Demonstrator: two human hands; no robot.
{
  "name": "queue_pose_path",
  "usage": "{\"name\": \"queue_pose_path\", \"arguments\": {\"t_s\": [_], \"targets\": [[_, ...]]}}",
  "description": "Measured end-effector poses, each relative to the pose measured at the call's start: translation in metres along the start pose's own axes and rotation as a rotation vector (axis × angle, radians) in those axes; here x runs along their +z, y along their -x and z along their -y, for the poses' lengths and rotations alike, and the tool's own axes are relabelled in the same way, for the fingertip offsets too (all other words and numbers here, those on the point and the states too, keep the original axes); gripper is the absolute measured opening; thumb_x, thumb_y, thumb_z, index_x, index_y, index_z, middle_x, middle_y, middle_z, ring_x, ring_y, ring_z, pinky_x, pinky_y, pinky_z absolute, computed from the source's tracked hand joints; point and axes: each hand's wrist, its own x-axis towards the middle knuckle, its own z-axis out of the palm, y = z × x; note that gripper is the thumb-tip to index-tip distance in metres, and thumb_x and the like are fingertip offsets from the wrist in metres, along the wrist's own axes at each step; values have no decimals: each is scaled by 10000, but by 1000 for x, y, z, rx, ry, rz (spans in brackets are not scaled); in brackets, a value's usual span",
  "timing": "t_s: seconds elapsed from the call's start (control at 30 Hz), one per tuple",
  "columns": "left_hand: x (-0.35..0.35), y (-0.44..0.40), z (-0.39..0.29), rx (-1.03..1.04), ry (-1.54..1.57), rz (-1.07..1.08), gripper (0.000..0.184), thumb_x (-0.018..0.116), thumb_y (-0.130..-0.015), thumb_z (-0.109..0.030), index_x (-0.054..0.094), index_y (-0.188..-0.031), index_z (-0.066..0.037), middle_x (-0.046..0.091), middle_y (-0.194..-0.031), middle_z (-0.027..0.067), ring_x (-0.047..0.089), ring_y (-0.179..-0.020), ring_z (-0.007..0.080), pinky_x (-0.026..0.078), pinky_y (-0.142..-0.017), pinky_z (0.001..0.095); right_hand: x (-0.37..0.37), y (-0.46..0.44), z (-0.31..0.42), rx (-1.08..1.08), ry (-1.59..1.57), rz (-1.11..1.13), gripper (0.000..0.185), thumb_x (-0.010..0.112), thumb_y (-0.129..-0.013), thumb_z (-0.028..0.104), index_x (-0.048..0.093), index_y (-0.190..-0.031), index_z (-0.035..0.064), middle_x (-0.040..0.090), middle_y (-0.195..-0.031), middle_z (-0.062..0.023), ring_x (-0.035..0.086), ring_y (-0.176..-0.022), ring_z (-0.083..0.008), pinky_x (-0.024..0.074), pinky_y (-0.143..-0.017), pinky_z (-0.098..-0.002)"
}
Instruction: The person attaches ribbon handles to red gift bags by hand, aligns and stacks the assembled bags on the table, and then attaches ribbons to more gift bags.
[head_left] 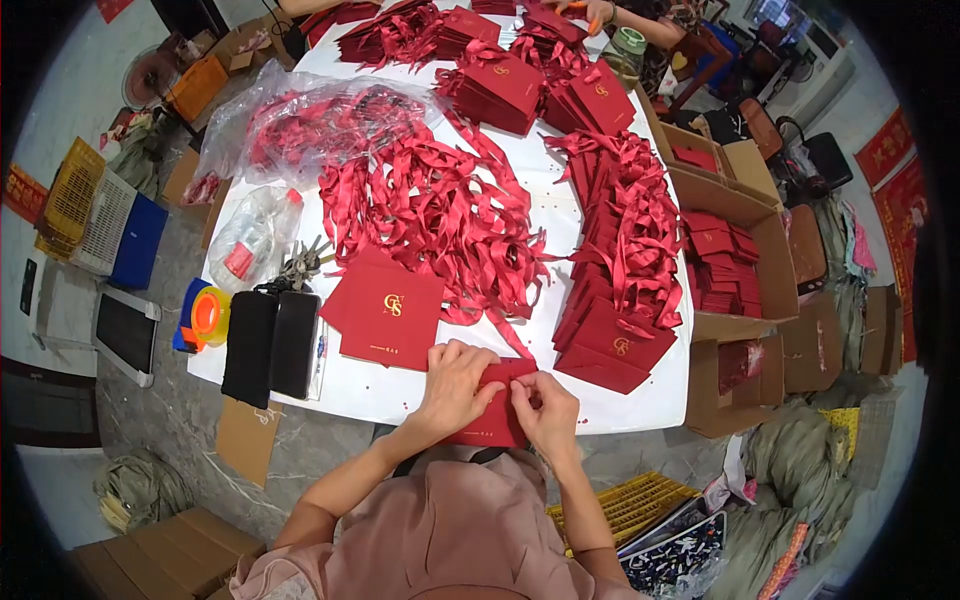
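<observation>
A flat red paper bag lies at the table's front edge, before my body. My left hand grips its upper left part, thumb on its face and fingers bent over the top. My right hand pinches at the bag's upper right edge; what lies between its fingertips is hidden. A red ribbon runs from the heap of ribbons down to the bag's top edge. Left of my hands lie flat red bags with gold print. To the right is a row of ribboned bags.
A black phone, keys, a tape roll and a plastic bottle lie at the left. Bag stacks stand farther back. Cardboard boxes with red bags flank the right edge. Another person's hand shows at the far side.
</observation>
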Motion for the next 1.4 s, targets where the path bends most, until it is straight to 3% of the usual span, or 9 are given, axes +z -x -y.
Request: {"name": "queue_pose_path", "arguments": {"t_s": [0.17,0.4,0.47,0.6,0.7,0.8,1.03,1.23,1.4], "targets": [[2,0,-4,-38,49,35,329,773,-752,-141,654,-1057,-106,641,-930,43,552,-920,230,324,-886,404,-3,-4,0,101,-33,78,142,730,-846,129,661,-805,12,585,-587,-47,543,-512,-112,444,-510,-272],[3,-1,-14,17,43,8,256,726,-777,-103,677,-1028,-117,683,-953,11,551,-881,214,318,-888,396,-12,-15,-1,237,-126,184,166,730,-817,141,657,-781,-5,585,-575,-37,525,-514,-80,414,-496,-258],[3,1,-15,16,40,7,244,720,-783,-99,679,-1022,-114,684,-958,11,549,-876,213,318,-888,398,-16,-18,0,293,-65,248,198,723,-797,179,658,-772,-6,639,-607,-106,619,-524,-187,482,-536,-326],[8,2,-16,36,40,-4,218,706,-794,-91,679,-1009,-112,684,-929,9,547,-868,213,325,-878,396,-14,-19,-2,274,-46,258,192,728,-778,177,649,-749,4,628,-590,-116,629,-527,-227,488,-542,-348],[11,1,-16,50,24,0,195,695,-798,-79,682,-990,-105,684,-895,15,542,-854,216,330,-869,393,-7,-15,-2,118,72,184,175,721,-781,142,628,-758,-4,625,-607,-118,597,-505,-203,457,-506,-345],[10,0,-18,76,-17,20,180,686,-794,-61,682,-970,-96,683,-870,25,540,-845,220,333,-862,390,-3,-9,4,-38,249,127,147,689,-796,111,587,-791,6,618,-691,-186,617,-596,-371,474,-568,-456],[5,-6,-15,44,15,122,176,662,-770,-16,670,-931,-87,685,-864,46,553,-854,232,336,-859,395,-3,-10,-3,-11,169,170,154,692,-794,119,597,-786,0,615,-655,-173,620,-573,-339,476,-557,-425],[5,-3,-12,71,1,156,205,652,-759,-1,661,-945,-86,674,-859,60,557,-848,241,334,-849,392,-6,-8,-3,159,-18,242,161,699,-802,132,606,-781,2,600,-599,-141,598,-526,-303,467,-539,-415],[7,-3,-11,-10,82,223,248,658,-756,-11,648,-991,-90,652,-850,63,563,-851,251,336,-851,391,-3,-3,5,-71,281,124,163,719,-823,134,610,-800,14,640,-733,-148,630,-617,-318,480,-571,-407]]}}
